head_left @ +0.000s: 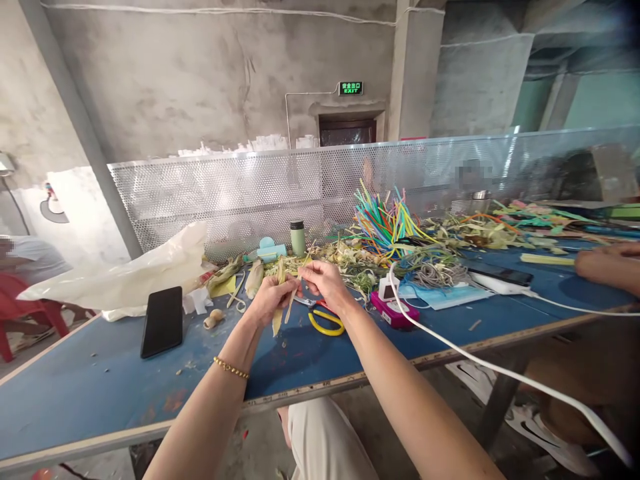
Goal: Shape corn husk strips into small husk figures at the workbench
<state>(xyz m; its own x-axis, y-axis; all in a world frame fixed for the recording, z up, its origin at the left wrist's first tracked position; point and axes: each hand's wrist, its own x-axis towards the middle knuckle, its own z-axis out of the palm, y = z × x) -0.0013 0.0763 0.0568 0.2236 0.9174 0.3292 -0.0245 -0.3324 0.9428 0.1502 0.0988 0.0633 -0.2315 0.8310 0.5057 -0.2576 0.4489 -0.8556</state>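
Above the blue table (115, 380), my left hand (273, 299) is closed around a pale, dried corn husk (278, 323), whose strips hang below and stick up past the fingers. My right hand (323, 280) is closed in a pinch just beside it, fingertips almost meeting those of the left. Whatever thin piece the right fingertips hold is too small to make out. Under and behind my right wrist lie scissors (327, 327) with yellow and red handles, partly hidden by the hands.
A black phone (163, 322) and small tan round pieces (213, 319) lie left. Behind are a green bottle (297, 239), husk scraps (345, 252) and colourful thin sticks (385, 223). A magenta power block (394, 311) and white cable (450, 341) sit right, near a co-worker's hand (607, 265).
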